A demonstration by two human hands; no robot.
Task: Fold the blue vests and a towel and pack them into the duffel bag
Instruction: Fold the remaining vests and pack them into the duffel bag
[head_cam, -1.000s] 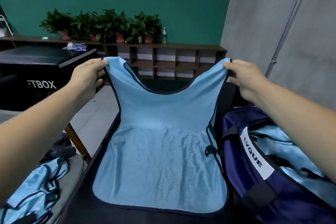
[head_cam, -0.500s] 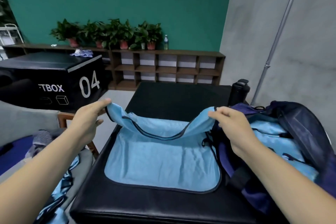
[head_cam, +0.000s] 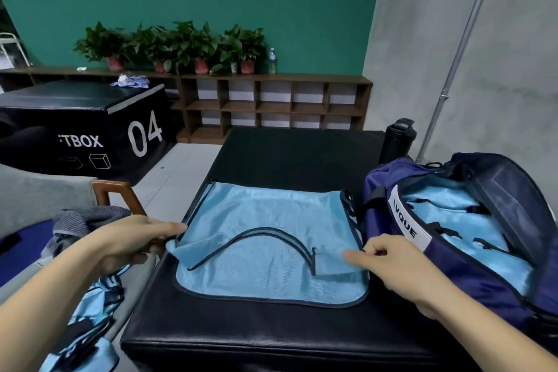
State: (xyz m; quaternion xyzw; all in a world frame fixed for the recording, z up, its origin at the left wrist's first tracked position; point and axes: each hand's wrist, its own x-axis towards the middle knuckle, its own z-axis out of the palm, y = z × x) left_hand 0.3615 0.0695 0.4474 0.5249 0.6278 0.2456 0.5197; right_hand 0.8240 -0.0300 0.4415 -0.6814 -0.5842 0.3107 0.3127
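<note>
- Seemingly about midway, from the head view: packed vests, light blue, already inside the open duffel bag, which stands at the right end of the black padded worktop.
- In hand now: one blue vest spread on the worktop just beside the bag. Upper half doubled over toward the near hem, neckline curve uppermost, both shoulder straps laid on the body. Reads as a first fold done, with probably at least one more needed before packing.
- Left to do, as a judgement: finishing this fold, lifting the bundle into the bag, then working through the loose vests heaped off the worktop's left edge, at lower left.
- Towel: probably the grey striped cloth bunched on the grey seat at left, unfolded and well apart from the bag. Cannot confirm as a towel.
- Left hand: closed in a pinch on the left shoulder strap at the vest's left edge, thumb on top and fingers beneath the cloth.
- Right hand: at the vest's right edge, between vest and bag. One digit stretched flat on the folded right strap, the others curled near the trim. Touching for certain, but cannot tell whether any cloth is pinched.
- Beyond the bag: black bottle upright, no part in the fold.
</note>
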